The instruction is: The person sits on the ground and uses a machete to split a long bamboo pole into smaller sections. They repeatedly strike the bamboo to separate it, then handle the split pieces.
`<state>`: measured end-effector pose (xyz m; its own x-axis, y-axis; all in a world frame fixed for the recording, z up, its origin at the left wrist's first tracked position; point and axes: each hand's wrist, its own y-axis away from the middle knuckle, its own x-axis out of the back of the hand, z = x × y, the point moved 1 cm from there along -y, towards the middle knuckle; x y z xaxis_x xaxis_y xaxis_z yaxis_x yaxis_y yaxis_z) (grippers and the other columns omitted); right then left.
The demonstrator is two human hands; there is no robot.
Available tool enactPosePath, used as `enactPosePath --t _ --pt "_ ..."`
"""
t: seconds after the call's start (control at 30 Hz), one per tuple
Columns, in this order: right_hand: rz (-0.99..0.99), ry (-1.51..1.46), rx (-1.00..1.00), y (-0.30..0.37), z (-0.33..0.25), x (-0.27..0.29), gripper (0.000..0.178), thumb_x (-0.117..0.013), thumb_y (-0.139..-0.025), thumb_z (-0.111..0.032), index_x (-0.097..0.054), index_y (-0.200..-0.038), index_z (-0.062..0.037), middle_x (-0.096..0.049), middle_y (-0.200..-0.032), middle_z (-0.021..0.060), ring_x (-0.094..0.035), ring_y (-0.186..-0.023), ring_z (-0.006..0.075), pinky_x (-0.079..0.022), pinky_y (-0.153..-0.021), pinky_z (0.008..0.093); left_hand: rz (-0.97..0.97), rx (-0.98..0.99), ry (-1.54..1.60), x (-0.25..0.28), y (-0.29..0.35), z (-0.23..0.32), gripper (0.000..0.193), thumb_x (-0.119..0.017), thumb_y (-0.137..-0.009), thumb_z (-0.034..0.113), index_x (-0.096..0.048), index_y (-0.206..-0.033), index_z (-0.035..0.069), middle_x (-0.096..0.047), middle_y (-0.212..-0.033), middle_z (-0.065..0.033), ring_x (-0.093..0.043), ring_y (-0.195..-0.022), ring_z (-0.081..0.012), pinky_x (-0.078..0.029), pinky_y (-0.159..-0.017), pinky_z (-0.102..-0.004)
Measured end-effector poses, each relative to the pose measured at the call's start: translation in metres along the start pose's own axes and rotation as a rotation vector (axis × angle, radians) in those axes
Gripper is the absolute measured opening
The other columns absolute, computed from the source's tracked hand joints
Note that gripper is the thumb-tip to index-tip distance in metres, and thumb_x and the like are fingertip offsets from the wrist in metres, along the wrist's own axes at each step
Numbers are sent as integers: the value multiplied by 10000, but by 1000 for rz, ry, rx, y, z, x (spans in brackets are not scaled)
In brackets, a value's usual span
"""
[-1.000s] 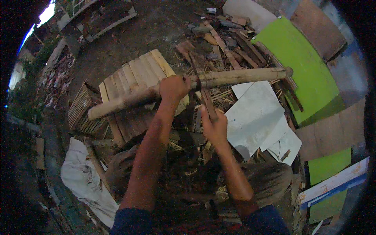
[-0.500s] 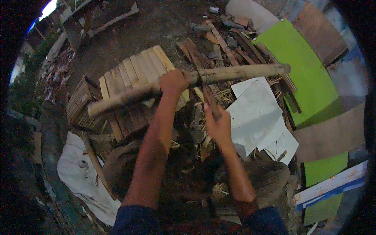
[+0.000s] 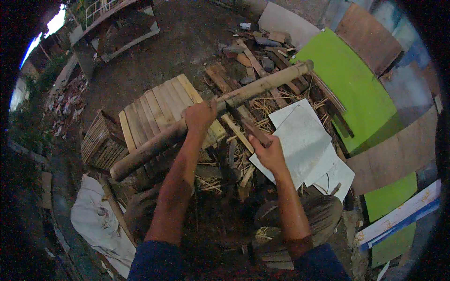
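Note:
A long bamboo pole [image 3: 265,84] slants from near left to far right above a small slatted wooden bench or panel [image 3: 161,103]. My left hand [image 3: 200,115] is closed round the pole near its middle. Lower and to the right, my right hand [image 3: 270,153] grips the wooden handle of a machete [image 3: 254,129]. Its dark blade points up and left and meets the pole just right of my left hand. How deep the blade sits in the bamboo cannot be made out.
A slatted wooden crate [image 3: 104,140] stands at left, with a white sack [image 3: 101,220] nearer me. White sheets [image 3: 302,145] lie right of my right hand, beside bamboo splinters. Scrap wood [image 3: 262,61] is heaped beyond. Green boards [image 3: 358,93] lie at right.
The pole has tilted: its left end is nearer me and its right end farther away. The machete and my right hand have come a little nearer, the blade now more slanted.

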<state>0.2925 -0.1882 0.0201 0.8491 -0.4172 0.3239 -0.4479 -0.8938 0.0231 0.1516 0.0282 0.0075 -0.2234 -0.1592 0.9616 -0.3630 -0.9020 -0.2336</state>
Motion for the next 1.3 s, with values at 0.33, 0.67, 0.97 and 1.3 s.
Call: enactPosePath --t 0.33,0.67,0.97,1.3 --pt "279 -151 186 101 29 -100 287 -656 -965 -252 -623 -790 -27 -523 -600 -29 -487 -544 60 -373 -506 269 119 -199 63 -12 33 -29 492 -544 -924 506 -716 -863 49 -713 -825 -157 -696 -787 -328 -496 -811 -478" --pt "236 -135 97 112 35 -110 351 -654 -930 -372 -677 -978 -26 -652 -736 109 -628 -659 230 -486 -609 369 198 -215 -45 -4 41 -25 519 -465 -944 507 -713 -892 54 -713 -843 -158 -697 -799 -320 -506 -759 -479" --pt "304 -122 291 78 93 -110 290 -583 -974 -240 -613 -803 -8 -507 -592 33 -478 -522 131 -377 -507 325 -70 -53 1 17 9 -2 628 -364 -987 509 -751 -837 38 -712 -786 -182 -699 -739 -369 -552 -707 -487" --pt "138 -134 -62 186 -35 -28 277 -563 -1010 -263 -663 -980 -6 -538 -682 -47 -474 -614 45 -370 -543 252 -94 -19 33 8 13 -16 600 -414 -955 496 -746 -780 27 -706 -741 -187 -705 -705 -371 -558 -676 -482"
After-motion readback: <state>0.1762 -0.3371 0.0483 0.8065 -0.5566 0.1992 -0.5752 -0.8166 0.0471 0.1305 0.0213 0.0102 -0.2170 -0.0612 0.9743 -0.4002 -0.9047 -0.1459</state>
